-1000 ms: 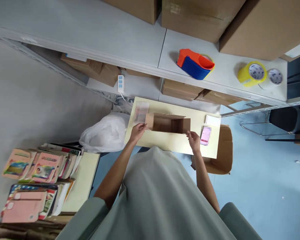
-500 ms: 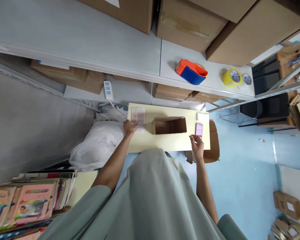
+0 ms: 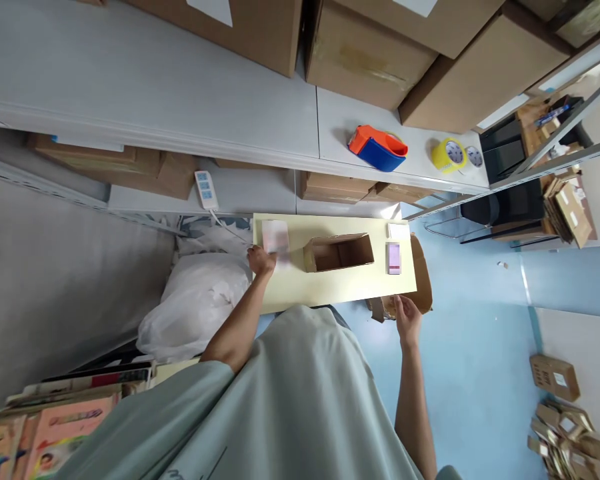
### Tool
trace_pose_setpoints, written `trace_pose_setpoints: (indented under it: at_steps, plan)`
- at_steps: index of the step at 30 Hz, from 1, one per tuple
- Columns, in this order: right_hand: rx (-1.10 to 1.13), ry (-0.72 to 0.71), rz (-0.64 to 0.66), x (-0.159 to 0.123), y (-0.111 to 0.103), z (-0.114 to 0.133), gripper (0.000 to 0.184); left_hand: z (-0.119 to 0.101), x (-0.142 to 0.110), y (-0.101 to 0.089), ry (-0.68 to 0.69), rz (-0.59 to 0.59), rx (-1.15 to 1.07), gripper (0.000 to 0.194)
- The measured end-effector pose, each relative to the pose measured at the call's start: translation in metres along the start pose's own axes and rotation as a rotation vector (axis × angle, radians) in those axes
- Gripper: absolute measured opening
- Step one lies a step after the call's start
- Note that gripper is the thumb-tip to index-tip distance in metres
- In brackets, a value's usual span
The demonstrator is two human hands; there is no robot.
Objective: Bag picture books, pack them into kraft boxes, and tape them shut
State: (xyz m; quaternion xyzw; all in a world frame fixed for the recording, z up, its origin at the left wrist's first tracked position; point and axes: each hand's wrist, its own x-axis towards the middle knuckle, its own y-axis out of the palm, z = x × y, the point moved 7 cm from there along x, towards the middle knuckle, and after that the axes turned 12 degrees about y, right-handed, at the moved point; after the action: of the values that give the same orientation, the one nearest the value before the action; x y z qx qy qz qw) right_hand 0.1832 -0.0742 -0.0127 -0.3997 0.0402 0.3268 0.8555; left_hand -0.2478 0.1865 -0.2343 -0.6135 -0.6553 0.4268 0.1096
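A thin pinkish-white packet (image 3: 276,237), perhaps plastic, lies at the left end of the cream table (image 3: 325,290). My left hand (image 3: 261,261) is closed at its lower left edge, thumb lying over it. In the middle of the tabletop sits an open cardboard box (image 3: 344,253) with its inside facing up. Beyond the table's front right edge, my right hand (image 3: 407,320) is held in a pinch; whatever may be between the fingertips is too small to make out. Nearest to it on the table is a phone (image 3: 393,258) with a lit pink screen.
A small white stack (image 3: 399,231) lies behind the phone. Above runs a grey shelf (image 3: 180,113) with an orange-blue tape dispenser (image 3: 379,148), yellow tape roll (image 3: 449,155) and large cartons (image 3: 370,60). A power strip (image 3: 206,190) hangs near a white plastic bag (image 3: 195,300). An open carton (image 3: 423,273) stands at right.
My right hand has moved away from the phone, toward me and slightly right, past the table's front edge. My left hand stays at the packet. The view has shifted a little.
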Motion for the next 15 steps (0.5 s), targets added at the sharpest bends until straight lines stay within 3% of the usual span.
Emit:
trace_pose_setpoints:
  at_steps: [3, 6, 11, 15]
  plan:
    - [0.014, -0.051, 0.042, 0.014, 0.005, 0.014, 0.065, -0.006, -0.007, -0.006, 0.017, 0.044, -0.034, 0.027]
    - [0.021, -0.136, 0.105, 0.03, 0.019, 0.041, 0.063, -0.012, -0.012, -0.018, 0.008, 0.063, -0.101, 0.019]
    - [0.083, -0.282, 0.306, 0.041, 0.063, 0.099, 0.057, -0.03, -0.031, -0.056, 0.077, -0.037, -0.38, 0.03]
    - [0.163, -0.382, 0.543, 0.028, 0.108, 0.141, 0.053, -0.061, -0.069, -0.094, 0.223, -0.078, -0.626, 0.052]
